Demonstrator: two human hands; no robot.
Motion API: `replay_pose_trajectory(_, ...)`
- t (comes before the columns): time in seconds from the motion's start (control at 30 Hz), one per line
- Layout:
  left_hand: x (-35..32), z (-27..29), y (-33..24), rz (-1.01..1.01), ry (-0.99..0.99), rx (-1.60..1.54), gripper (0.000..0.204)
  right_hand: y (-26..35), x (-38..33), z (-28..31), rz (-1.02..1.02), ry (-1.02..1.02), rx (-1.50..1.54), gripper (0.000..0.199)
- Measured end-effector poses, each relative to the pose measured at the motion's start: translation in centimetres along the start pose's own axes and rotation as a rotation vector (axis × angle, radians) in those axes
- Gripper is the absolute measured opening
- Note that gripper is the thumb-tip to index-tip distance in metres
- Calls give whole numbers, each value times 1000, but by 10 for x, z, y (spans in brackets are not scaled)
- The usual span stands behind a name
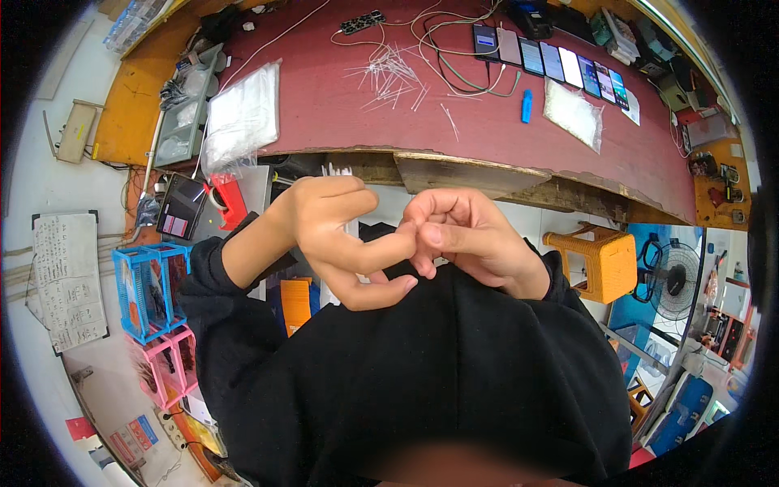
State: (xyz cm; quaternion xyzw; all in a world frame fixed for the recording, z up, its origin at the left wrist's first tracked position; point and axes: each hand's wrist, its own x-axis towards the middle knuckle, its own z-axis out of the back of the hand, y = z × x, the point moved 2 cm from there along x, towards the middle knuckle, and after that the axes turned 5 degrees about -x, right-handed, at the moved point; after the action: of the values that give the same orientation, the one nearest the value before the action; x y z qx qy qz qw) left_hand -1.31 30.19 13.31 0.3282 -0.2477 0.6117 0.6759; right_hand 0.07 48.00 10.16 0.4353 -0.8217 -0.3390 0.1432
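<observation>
Two bare hands meet at the fingertips in the head view, in front of the black garment (pixel 454 357). The left hand (pixel 333 235) is half open, its fingers curled and its thumb apart from the forefinger. The right hand (pixel 483 243) is loosely closed, thumb drawn in toward the bent fingers, tips touching the left forefinger. Whether a small item sits between the tips cannot be told. The raised, joined position probably steadies the fingers and keeps the contact point in sight.

Loose white strips (pixel 388 77) lie scattered on the red table (pixel 324 130), beyond the hands and well apart from them, probably left unbundled for single pick-up. The phones (pixel 569 66) stand side by side in a slanted row at the right rear, an arrangement that suits comparison. A blue stick-shaped item (pixel 527 106) and a clear bag of white contents (pixel 573 115) lie in front of them.

Obstructions: the wooden drawer front (pixel 462 174) and table edge separate the hands from the tabletop. A red tape dispenser (pixel 230 203) is near the left wrist; a yellow stool (pixel 613 266) stands beyond the right cuff.
</observation>
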Motion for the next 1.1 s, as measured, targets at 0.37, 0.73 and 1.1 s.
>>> replay_pose_trajectory(0.37, -7, -15, 3, -8, -130, 36, 34, 0, 0, -2, 86, 84, 38, 18)
replay_pose_trajectory(0.73, -16, -14, 6, -72, -153, 77, 31, -1, 3, 4, 7, 201, 196, 18)
replay_pose_trajectory(1.1, -12, -7, -3, -50, -85, 18, 18, 3, 3, 8, 85, 29, 132, 19)
